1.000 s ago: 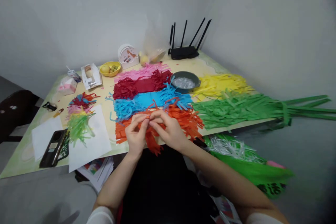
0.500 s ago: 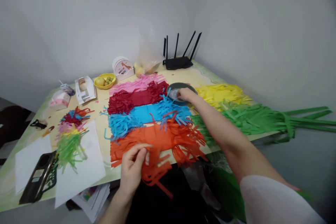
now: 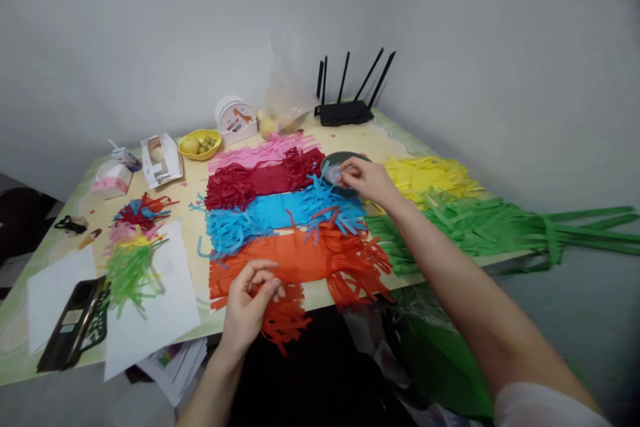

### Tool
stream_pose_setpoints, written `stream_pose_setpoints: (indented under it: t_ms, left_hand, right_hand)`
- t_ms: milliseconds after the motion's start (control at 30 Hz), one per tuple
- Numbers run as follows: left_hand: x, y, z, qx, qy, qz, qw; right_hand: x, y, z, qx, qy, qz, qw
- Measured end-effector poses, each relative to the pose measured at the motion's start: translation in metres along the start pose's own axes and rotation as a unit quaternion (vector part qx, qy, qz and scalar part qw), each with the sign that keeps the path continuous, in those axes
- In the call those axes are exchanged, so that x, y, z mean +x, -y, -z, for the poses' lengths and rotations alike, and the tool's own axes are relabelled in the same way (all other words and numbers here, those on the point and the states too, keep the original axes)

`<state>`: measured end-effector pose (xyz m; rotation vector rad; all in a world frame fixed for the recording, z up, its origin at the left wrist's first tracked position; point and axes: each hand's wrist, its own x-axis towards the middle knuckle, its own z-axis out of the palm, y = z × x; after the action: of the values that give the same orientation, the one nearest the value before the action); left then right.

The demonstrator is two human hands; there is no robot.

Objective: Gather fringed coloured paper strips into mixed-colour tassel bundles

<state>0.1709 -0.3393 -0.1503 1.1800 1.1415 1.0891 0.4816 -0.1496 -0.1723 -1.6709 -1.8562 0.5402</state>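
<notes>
My left hand (image 3: pixel 247 307) hovers at the near table edge with fingers loosely curved and thumb apart, holding nothing that shows. Under and beside it, orange fringed paper (image 3: pixel 305 257) lies flat, part of its fringe hanging over the edge. Over a dark green bowl (image 3: pixel 361 159), my right hand (image 3: pixel 367 180) has its fingertips pinched together; what they hold, if anything, is too small to make out. Clear bits (image 3: pixel 332 173) lie in that bowl. Behind the orange paper are blue fringed paper (image 3: pixel 283 210), dark red fringed paper (image 3: pixel 270 179) and pink fringed paper (image 3: pixel 250 155).
Yellow fringed paper (image 3: pixel 425 177) and green fringed paper (image 3: pixel 475 223) spread to the right. A router (image 3: pixel 345 113) stands at the back. On the left are a small multicoloured tassel bundle (image 3: pixel 135 260), white sheets (image 3: pixel 175 307), a phone (image 3: pixel 73 327) and a yellow fruit bowl (image 3: pixel 200 155).
My left hand has let go of the orange fringe, which has dropped against the table edge. My right hand has lifted slightly within the bowl area, its fingers still pinched.
</notes>
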Motion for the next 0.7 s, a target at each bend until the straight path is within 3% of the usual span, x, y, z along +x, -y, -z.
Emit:
stream_pose_setpoints:
  t_ms: [67,200,267,433,700]
  left_hand:
    - [0.0,0.0,0.0,-0.017,-0.003,-0.002,1.0]
    - [-0.001,0.0,-0.005,-0.033,-0.009,-0.002,0.999]
    - [-0.002,0.002,-0.007,-0.042,-0.014,-0.005,0.999]
    - [-0.009,0.011,-0.008,-0.054,-0.039,-0.029,0.997]
    - [-0.03,0.008,-0.007,-0.042,-0.041,-0.049,0.997]
  right_hand:
    - [-0.032,0.022,-0.009,0.122,-0.002,0.041,0.992]
    - [-0.092,0.068,-0.034,0.357,0.04,0.078,0.93]
    - [-0.114,0.087,-0.047,0.388,0.046,0.07,0.918]
    - [-0.151,0.119,-0.065,0.376,-0.02,0.067,0.924]
    - [-0.188,0.146,-0.063,0.463,0.053,0.018,0.885]
